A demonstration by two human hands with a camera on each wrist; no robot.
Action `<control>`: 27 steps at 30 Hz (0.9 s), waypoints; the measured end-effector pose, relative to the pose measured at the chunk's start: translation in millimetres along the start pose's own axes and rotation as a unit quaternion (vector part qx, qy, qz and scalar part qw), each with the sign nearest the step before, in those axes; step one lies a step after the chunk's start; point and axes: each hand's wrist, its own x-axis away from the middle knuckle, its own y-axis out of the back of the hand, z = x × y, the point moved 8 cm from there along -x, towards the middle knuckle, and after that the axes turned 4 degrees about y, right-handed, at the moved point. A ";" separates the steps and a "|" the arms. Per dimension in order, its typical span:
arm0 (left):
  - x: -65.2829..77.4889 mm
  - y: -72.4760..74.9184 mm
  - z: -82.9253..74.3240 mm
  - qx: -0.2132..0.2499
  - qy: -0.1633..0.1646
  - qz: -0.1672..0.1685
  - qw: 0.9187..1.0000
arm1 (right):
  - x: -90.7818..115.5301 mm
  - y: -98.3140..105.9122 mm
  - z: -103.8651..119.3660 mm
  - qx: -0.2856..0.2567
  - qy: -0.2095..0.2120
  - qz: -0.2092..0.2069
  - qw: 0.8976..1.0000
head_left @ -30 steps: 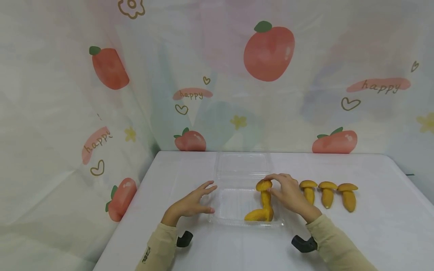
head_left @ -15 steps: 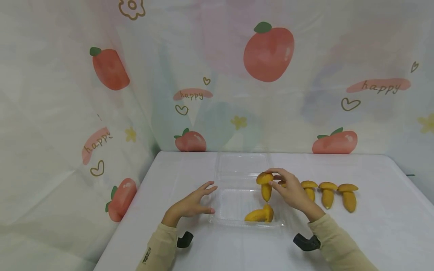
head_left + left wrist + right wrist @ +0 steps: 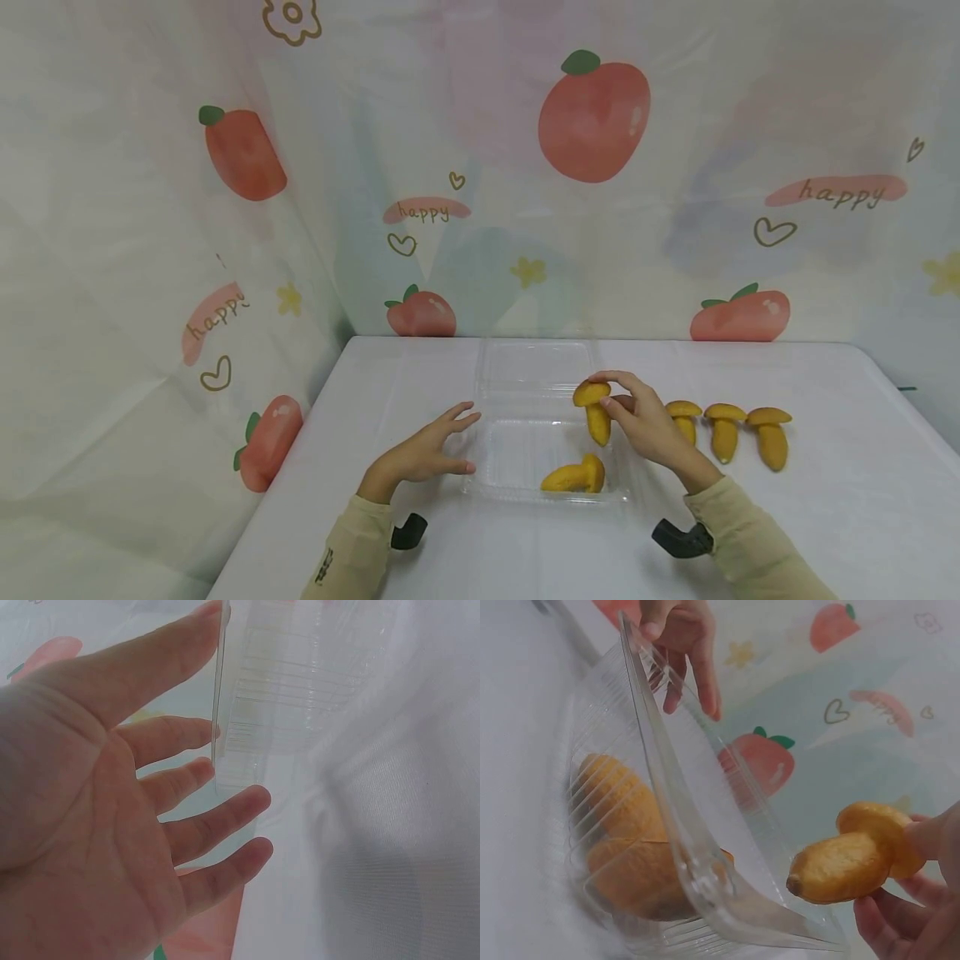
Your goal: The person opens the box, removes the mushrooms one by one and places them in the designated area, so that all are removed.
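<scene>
My right hand (image 3: pixel 648 425) pinches a yellow-orange toy mushroom (image 3: pixel 598 423) between thumb and fingers, cap up and stem down, over the right part of a clear plastic box (image 3: pixel 517 494). The right wrist view shows that mushroom (image 3: pixel 844 866) outside the near rim, its stem pointing towards the box. Inside the box a second mushroom (image 3: pixel 566 477) lies on its side, cap to the right. My left hand (image 3: pixel 420 452) is spread beside the box's left edge; in the left wrist view its thumb and fingertips come right at the clear rim (image 3: pixel 219 697).
Three similar mushrooms, a left one (image 3: pixel 684 421), a middle one (image 3: pixel 724 433) and a right one (image 3: pixel 771 437), lie in a row right of my right hand. The clear lid (image 3: pixel 536 364) is folded back behind the box, on the white-covered table (image 3: pixel 847 517).
My right hand has risen a little and shifted slightly right with its mushroom, which now stands apart from the lying one and tilts. The left hand stays where it was.
</scene>
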 end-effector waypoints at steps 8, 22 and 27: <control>1.1 -0.3 0.5 0.002 0.002 0.006 1.000 | 3.4 4.4 -0.6 -0.042 0.022 -0.001 0.999; 0.3 0.2 -0.9 -0.008 -0.001 0.002 1.000 | 18.8 16.1 3.3 -0.048 0.004 0.011 0.999; 0.6 0.3 -1.4 -0.008 -0.002 0.002 1.000 | 25.8 20.0 2.1 -0.047 0.012 0.009 0.999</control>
